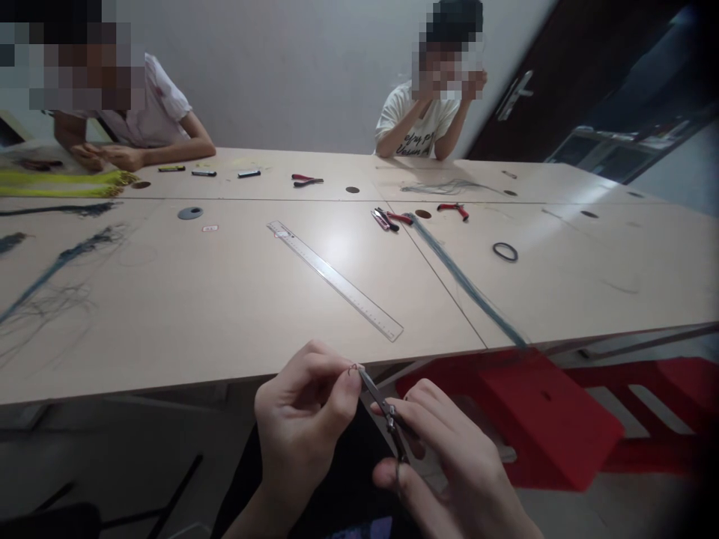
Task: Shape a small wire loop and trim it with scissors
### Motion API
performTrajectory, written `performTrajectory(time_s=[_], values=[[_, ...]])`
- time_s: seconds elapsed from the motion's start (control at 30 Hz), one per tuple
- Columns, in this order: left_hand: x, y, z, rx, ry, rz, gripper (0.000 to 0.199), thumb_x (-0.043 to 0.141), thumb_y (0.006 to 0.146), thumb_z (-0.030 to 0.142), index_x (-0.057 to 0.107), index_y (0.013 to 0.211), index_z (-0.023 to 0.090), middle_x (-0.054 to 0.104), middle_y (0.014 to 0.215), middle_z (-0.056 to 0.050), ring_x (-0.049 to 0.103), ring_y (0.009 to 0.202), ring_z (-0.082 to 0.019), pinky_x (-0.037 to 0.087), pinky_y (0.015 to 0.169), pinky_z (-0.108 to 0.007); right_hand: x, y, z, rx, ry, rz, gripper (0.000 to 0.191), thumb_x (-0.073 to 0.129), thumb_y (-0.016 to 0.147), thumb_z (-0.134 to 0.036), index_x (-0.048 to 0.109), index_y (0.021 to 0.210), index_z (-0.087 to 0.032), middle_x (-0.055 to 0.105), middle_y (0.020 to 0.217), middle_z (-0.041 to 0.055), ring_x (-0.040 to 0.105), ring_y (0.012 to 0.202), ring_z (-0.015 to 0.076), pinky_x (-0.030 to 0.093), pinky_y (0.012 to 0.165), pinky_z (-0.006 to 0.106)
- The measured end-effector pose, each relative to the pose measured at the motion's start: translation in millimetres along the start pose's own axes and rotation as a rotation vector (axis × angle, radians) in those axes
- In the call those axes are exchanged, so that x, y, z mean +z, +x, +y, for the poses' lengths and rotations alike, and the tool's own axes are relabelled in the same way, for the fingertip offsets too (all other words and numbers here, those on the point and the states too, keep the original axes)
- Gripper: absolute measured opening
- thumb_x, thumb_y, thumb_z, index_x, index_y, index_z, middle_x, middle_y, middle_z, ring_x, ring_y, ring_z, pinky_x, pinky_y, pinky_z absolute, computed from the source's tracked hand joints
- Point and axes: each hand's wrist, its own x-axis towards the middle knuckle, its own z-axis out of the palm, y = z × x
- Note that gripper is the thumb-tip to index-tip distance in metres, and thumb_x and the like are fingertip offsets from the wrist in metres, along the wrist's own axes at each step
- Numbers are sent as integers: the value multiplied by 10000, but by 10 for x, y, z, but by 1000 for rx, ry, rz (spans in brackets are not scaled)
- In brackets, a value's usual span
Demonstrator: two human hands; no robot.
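My left hand (308, 412) pinches a tiny dark looped piece (353, 368) between thumb and forefinger, just off the table's near edge. In my right hand (449, 442) is a small pair of dark metal scissors (387, 410), with thumb and fingers at the handles. The scissor tips touch or nearly touch my left fingertips beside the looped piece. Beyond my hands, a clear ruler (337, 281) lies slantwise on the pale table (185, 329). A bundle of blue-green threads (466, 281) stretches to the table edge on the right.
Red-handled pliers (452, 210), a dark ring (505, 251) and a grey disc (190, 213) lie on the table. More threads (61, 262) are at left. Two people (168, 112) sit across the table. A red stool (550, 419) stands below the right edge.
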Motion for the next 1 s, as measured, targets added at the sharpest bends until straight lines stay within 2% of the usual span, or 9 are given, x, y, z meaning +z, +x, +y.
performTrajectory(time_s=[0.13,0.3,0.4,0.6,0.8,1.0], values=[[-10,1,8,7,6,-7,203,639,790,43,681,686,212,588,602,52,529,537,-66,430,476,-138,-4,2,-18,17,13,-2,243,492,780,-151,565,1007,-197,594,762,28,597,687,193,566,650,355],[-14,8,9,6,22,10,187,652,775,56,687,666,204,584,579,42,519,508,-79,418,446,-162,-11,38,-38,53,97,-3,193,529,745,-117,562,912,-209,538,680,-11,548,613,158,531,574,294],[-18,15,10,-10,28,6,186,649,777,62,682,660,203,583,581,44,511,511,-77,414,455,-163,-21,55,-50,63,102,6,148,533,734,-125,543,849,-217,550,685,-11,557,609,157,534,576,288],[-28,7,9,-19,38,-1,189,651,784,65,672,660,207,567,582,55,504,518,-65,411,465,-143,-28,36,-70,55,129,24,171,521,723,-97,532,843,-218,533,662,-23,551,590,148,538,620,301],[-34,6,3,-13,38,-4,183,655,789,73,677,665,207,575,585,46,512,510,-73,411,450,-153,-33,38,-90,110,220,-32,124,593,747,-116,516,767,-211,481,641,-30,499,574,132,457,476,249],[-40,12,3,-16,32,-16,193,647,798,74,676,659,205,564,577,46,510,502,-73,417,446,-155,-21,49,-102,100,245,-8,138,534,762,-117,464,754,-235,519,674,-11,520,593,149,454,473,245]])
